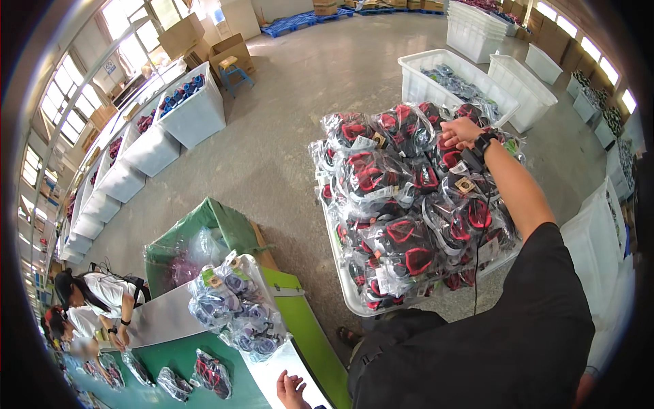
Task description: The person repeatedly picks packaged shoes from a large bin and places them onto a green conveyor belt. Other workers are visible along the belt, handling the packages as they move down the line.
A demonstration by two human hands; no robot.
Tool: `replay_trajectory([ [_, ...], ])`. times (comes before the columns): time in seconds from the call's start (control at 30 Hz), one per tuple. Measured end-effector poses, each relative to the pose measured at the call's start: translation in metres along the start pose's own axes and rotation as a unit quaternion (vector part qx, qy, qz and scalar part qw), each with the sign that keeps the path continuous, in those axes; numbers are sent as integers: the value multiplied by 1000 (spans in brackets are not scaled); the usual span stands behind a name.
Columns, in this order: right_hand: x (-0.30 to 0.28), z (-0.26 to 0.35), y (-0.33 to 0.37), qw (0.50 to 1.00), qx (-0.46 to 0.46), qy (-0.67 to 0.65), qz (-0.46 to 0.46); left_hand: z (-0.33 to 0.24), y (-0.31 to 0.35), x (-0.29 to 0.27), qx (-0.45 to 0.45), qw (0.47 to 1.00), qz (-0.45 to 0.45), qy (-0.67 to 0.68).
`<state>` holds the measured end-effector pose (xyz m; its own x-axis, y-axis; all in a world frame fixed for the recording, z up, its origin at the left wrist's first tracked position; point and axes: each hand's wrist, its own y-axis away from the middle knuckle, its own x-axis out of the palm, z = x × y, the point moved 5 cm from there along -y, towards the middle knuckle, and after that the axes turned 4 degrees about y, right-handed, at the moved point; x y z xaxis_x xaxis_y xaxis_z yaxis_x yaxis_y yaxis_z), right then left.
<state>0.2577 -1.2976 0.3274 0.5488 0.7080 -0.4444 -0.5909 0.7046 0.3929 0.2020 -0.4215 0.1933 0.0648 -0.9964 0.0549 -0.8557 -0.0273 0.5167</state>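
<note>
My right hand [460, 133], wearing a black watch on the wrist, reaches over a heaped pile of black-and-red items in clear plastic bags [388, 174]. They look like shoes. Its fingers are curled at the pile's far side, against a bag; what they grip, if anything, I cannot make out. A white plastic bin [347, 296] sits under the pile. My left hand [291, 390] hovers at the lower edge by the white end of a work table, its fingers loosely bent and apart, holding nothing. Beyond it lies a stack of bagged grey-purple items [238, 310].
Two people work at the left along a green conveyor belt [225, 347] carrying several bagged items. A green-lined box [197, 238] holds loose plastic. White bins line the left wall. Behind the pile stands another white bin [470, 85] with bagged goods. A dark cable [476, 273] hangs before me.
</note>
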Motion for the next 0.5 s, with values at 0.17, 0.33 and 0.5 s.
replay_trajectory([
  [0.17, -13, 38, 76, 998, -63, -14, 17, 34, -24, -32, -41, 999, -26, 5],
  [0.33, -8, 58, 154, 981, -187, 3, 58, 41, -34, -48, -61, 997, -40, -7],
  [0.5, 26, 51, 218, 970, -212, 53, 110, 44, -55, -80, -39, 997, -42, -44],
])
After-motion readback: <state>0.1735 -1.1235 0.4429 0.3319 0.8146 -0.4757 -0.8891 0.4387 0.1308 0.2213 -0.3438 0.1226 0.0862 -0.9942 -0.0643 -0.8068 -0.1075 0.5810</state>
